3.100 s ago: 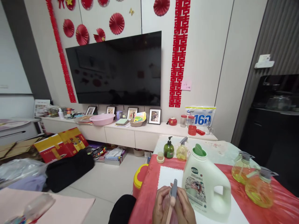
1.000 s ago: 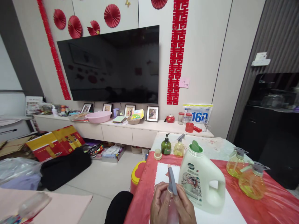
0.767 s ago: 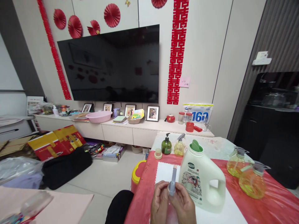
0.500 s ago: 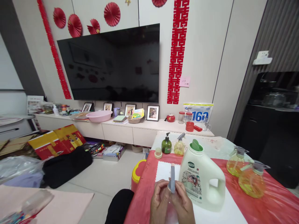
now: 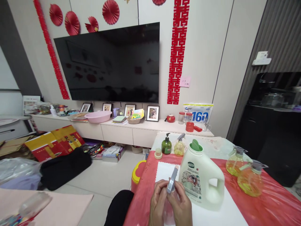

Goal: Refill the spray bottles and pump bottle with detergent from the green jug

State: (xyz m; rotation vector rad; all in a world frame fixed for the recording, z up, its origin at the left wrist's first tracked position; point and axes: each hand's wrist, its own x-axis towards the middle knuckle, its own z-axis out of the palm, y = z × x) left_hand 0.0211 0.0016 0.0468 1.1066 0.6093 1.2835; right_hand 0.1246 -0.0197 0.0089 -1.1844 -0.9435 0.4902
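Observation:
Between my two hands is a clear spray bottle with a grey spray head (image 5: pixel 172 182). My left hand (image 5: pixel 157 202) is closed round its neck from the left. On the other side, my right hand (image 5: pixel 181 204) grips the neck and collar, thumbs close together. The bottle's body is largely hidden by my palms. Just right of my hands stands a large pale green detergent jug (image 5: pixel 204 180) with its mouth uncapped and a green spout inside. A pale cap-like cup (image 5: pixel 158 153) sits beyond my hands, beside a green pump bottle (image 5: pixel 166 145).
Spray bottles with yellow liquid stand at the right (image 5: pixel 250 182) and behind the jug (image 5: pixel 179 148). White paper (image 5: pixel 223 213) lies on the red tablecloth (image 5: pixel 141 204). A yellow-and-red stool (image 5: pixel 138 172) is left of the table; a long cabinet (image 5: pixel 117 133) runs under the television.
The spray head has turned, its nozzle now angled to the right. My hands stay on the bottle. The view has shifted slightly.

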